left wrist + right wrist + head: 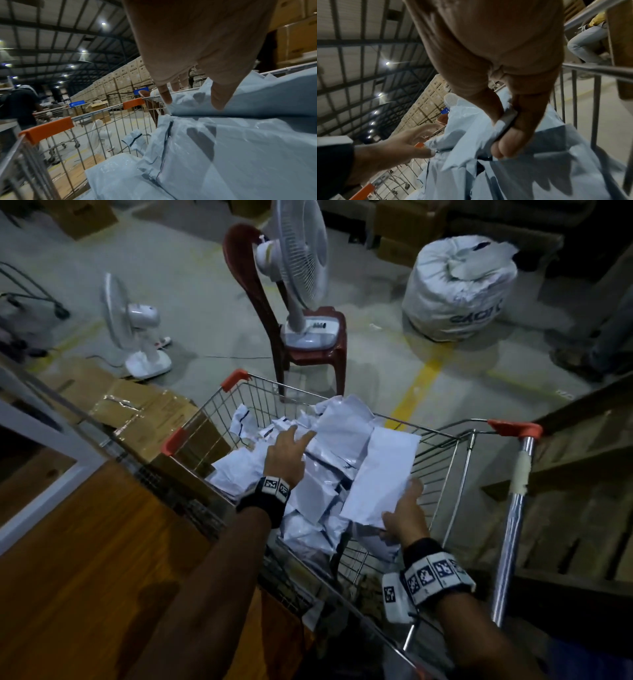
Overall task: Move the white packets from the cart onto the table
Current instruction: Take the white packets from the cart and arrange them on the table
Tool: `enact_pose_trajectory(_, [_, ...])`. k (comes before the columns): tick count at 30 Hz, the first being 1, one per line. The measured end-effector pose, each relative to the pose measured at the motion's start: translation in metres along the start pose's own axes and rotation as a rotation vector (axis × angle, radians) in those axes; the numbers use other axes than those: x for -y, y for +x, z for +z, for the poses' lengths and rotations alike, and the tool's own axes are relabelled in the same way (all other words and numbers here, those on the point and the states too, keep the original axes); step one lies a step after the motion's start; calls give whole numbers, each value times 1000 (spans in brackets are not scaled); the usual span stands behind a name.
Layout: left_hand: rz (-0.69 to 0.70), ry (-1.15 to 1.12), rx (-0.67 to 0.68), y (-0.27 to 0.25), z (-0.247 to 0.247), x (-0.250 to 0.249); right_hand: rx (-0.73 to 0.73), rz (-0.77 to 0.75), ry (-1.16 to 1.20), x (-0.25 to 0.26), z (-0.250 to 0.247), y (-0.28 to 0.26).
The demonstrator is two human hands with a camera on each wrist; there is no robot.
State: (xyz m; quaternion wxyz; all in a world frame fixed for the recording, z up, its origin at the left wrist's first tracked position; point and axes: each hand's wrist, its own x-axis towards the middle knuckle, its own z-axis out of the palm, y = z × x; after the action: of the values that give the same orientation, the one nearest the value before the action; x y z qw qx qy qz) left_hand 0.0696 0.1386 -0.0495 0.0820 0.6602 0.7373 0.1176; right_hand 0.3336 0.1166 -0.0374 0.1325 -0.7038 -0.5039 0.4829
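Right hand is pinching one flat white packet by its near edge, thumb on top, so it sticks out over the pile in the cart. Left hand has its fingers spread loose over the heap, holding nothing. The wooden surface sits just left of the cart, and no packets show on the part in view.

Stuff that could go sideways, I reckon: those bags look slick, so an edge pinch could slip on the swing across. The packet could also snag the cart's wire rim or drag neighbours out onto the floor.

Writing-wise: the big white sack behind has dark print, but I can't read it. Packets look blank from here.
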Motion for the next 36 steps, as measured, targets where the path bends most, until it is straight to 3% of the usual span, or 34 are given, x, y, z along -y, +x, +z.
enact_pose_trajectory(6, [36, 167, 111, 18, 3, -15, 54, -25, -157, -5, 10, 7])
enact_pose_trajectory(11, [60, 309, 126, 32, -3, -22, 21, -21, -135, -6, 13, 9])
enact_pose_trajectory(15, [62, 235, -56, 42, -21, -24, -18, -11, -81, -6, 9, 8])
enact_pose_trajectory(21, [-67, 70, -255, 38, -71, -40, -107, -28, -48, -10, 8, 5])
enact_pose_trajectory(25, [-246, -17, -154, 28, -71, -32, -188, -19, -8, -9, 9, 6])
enact_pose_trajectory(31, [-508, -212, 73, 13, -6, -3, -390, -63, -150, 5, 18, 11])
enact_pose_trajectory(36, [-530, -263, 97, 18, 13, -7, -282, 55, -273, 20, 27, 29])
